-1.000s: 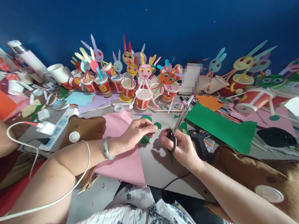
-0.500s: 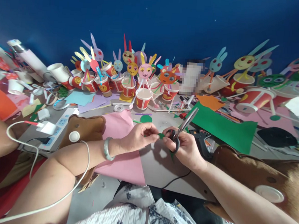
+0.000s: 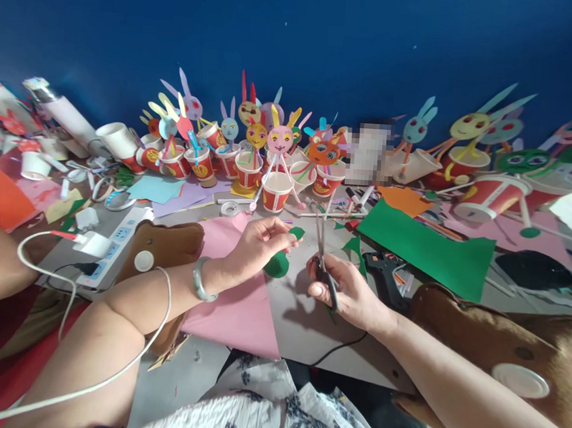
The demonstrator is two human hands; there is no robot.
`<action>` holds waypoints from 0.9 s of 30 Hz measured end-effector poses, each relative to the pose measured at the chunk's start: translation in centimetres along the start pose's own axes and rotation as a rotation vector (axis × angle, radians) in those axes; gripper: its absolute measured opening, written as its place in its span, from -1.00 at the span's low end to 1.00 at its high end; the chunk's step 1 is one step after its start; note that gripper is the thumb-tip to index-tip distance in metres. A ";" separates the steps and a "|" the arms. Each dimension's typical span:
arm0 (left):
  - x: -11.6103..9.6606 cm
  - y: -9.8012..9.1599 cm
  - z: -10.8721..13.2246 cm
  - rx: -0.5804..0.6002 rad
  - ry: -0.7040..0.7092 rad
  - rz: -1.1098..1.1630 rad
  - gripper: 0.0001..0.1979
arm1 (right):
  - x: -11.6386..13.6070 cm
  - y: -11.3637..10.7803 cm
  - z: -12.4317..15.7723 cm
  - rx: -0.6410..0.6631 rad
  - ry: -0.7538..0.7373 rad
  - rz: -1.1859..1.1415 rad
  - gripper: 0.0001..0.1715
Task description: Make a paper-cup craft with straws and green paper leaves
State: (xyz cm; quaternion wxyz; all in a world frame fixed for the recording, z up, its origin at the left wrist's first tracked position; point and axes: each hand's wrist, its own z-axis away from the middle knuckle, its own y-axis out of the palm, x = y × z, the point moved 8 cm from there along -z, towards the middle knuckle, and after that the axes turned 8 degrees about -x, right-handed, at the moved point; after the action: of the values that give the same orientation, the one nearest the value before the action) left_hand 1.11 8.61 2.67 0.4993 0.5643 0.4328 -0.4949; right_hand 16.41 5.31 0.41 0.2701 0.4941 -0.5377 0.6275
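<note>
Left hand (image 3: 258, 243) raised over the table, fingertips pinched, right hand (image 3: 346, 292) beside it, grip closed, thumb up

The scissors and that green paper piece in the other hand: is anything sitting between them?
Nothing visible. The right hand holds the scissors with blades pointing up and away; the left hand pinches the green paper piece just beside them. Only bare grey table shows in the gap.

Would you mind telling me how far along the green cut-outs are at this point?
Done: many finished cup figures stand along the wall. In hand: the left hand pinches a small green paper piece, with a green circle just below it, while the right hand holds scissors pointing up, clear of the paper. Left: a large green sheet is mostly uncut.
</note>
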 end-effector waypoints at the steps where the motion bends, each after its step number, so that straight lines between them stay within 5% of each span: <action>1: 0.0 0.0 0.0 -0.006 -0.006 0.014 -0.80 | -0.1 0.4 0.0 0.033 0.022 0.006 -0.19; 27: 0.9 0.8 1.4 0.053 -0.083 -0.032 -0.85 | -0.3 1.5 0.2 0.089 0.011 -0.009 -0.11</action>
State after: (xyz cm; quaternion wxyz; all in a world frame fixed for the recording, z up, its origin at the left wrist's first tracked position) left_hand 1.81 7.17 1.84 0.4934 0.5494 0.4074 -0.5373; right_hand 15.25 4.76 -0.50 0.2537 0.5048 -0.5056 0.6521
